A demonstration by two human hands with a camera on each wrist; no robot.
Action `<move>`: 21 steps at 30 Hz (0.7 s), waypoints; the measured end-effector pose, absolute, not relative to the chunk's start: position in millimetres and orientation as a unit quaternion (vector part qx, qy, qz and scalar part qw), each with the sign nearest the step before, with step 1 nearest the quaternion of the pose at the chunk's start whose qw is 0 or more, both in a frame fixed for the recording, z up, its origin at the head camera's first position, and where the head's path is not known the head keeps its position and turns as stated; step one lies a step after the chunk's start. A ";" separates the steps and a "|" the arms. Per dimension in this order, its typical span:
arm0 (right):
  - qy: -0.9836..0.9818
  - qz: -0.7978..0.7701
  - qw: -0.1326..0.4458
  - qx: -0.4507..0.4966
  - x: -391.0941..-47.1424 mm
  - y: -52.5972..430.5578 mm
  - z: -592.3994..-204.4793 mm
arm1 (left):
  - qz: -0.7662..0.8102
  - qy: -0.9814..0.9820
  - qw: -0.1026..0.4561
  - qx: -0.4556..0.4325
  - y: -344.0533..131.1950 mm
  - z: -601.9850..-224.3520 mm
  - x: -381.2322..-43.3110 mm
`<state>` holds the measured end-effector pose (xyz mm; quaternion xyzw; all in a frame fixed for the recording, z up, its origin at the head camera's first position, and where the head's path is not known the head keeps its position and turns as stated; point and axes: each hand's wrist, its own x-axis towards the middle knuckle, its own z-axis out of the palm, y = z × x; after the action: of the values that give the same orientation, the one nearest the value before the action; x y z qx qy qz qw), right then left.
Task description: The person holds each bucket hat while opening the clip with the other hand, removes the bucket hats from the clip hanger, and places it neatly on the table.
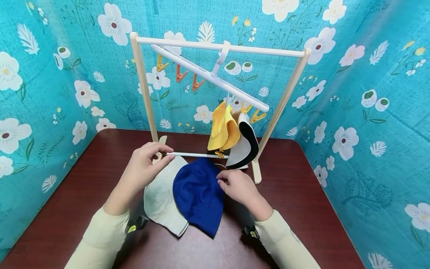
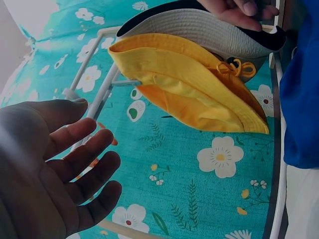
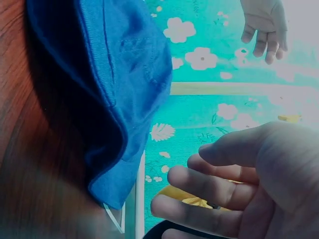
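On the dark red-brown table (image 1: 295, 209), a deep blue cloth bucket hat (image 1: 198, 194), partly over a pale cream cloth bucket hat (image 1: 159, 198), both in front of a light wooden drying frame (image 1: 143, 82) with white crossbars (image 1: 268, 50). Raised above the cream hat, near the frame's left foot, a bare left hand (image 1: 141, 168), holding nothing, with thumb and fingers spread apart in the left wrist view. Just beside the blue hat's right edge and well apart from the left hand, a bare right hand (image 1: 242, 188), also holding nothing, with loosely bent fingers clear of the cloth in the right wrist view. Hooked on the upper crossbar and tilted down to the right, a slotted white plastic hanger (image 1: 192, 67). On its lower half, by a light blue clip (image 1: 228, 98), a bright yellow cloth bucket hat (image 1: 219, 129) with a small yellow cord bow (image 1: 220, 153). Right of that, also hanging, a white-and-black brimmed cloth hat (image 1: 248, 134) in a curved fold, near two yellow plastic clips (image 1: 258, 116). Toward the hanger's higher end, another yellow clip (image 1: 161, 64) and two orange plastic clips (image 1: 196, 85).
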<state>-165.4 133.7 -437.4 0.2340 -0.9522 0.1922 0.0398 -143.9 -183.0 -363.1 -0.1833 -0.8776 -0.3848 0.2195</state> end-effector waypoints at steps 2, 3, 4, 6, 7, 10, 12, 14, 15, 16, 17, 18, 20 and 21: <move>-0.954 0.195 0.038 0.226 -165.4 133.8 -435.1 | -0.383 -0.877 0.221 -0.187 -182.1 -363.4 -144.2; -0.954 0.196 0.037 0.222 -165.3 134.1 -434.2 | -0.383 -0.877 0.221 -0.189 -181.7 -363.5 -144.4; -0.955 0.197 0.036 0.218 -165.4 134.3 -433.8 | -0.382 -0.877 0.221 -0.191 -181.5 -363.8 -144.3; -0.957 0.199 0.033 0.210 -165.3 134.9 -433.0 | -0.384 -0.876 0.220 -0.192 -181.1 -364.5 -144.0; -0.957 0.202 0.033 0.206 -165.3 135.2 -432.8 | -0.384 -0.876 0.219 -0.191 -180.8 -364.9 -143.8; -0.957 0.212 0.038 0.194 -166.4 135.6 -432.7 | -0.385 -0.876 0.217 -0.193 -180.2 -366.2 -143.5; -0.956 0.221 0.047 0.190 -167.5 135.3 -433.3 | -0.383 -0.877 0.217 -0.193 -180.0 -366.3 -143.7; -0.953 0.229 0.063 0.189 -168.4 134.6 -433.9 | -0.379 -0.878 0.219 -0.194 -179.9 -366.4 -144.0; -0.951 0.236 0.071 0.188 -168.6 134.3 -433.9 | -0.377 -0.878 0.220 -0.195 -179.9 -366.2 -144.1; -0.949 0.242 0.081 0.187 -168.7 133.9 -434.0 | -0.376 -0.879 0.220 -0.195 -179.9 -366.1 -144.2; -0.946 0.251 0.090 0.183 -168.6 133.8 -433.8 | -0.375 -0.879 0.220 -0.196 -179.9 -365.9 -144.2; -0.944 0.260 0.099 0.179 -168.5 133.9 -433.4 | -0.374 -0.879 0.220 -0.196 -179.8 -365.8 -144.4; -0.939 0.279 0.115 0.165 -168.2 134.4 -431.7 | -0.373 -0.880 0.219 -0.195 -179.8 -365.1 -144.8; -0.936 0.289 0.124 0.156 -168.2 134.8 -430.9 | -0.373 -0.880 0.220 -0.195 -180.0 -365.0 -145.0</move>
<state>-168.2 134.8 -430.9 0.1558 -0.9363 0.2891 0.1242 -145.0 -180.0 -365.0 -0.1949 -0.8802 -0.3728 0.2197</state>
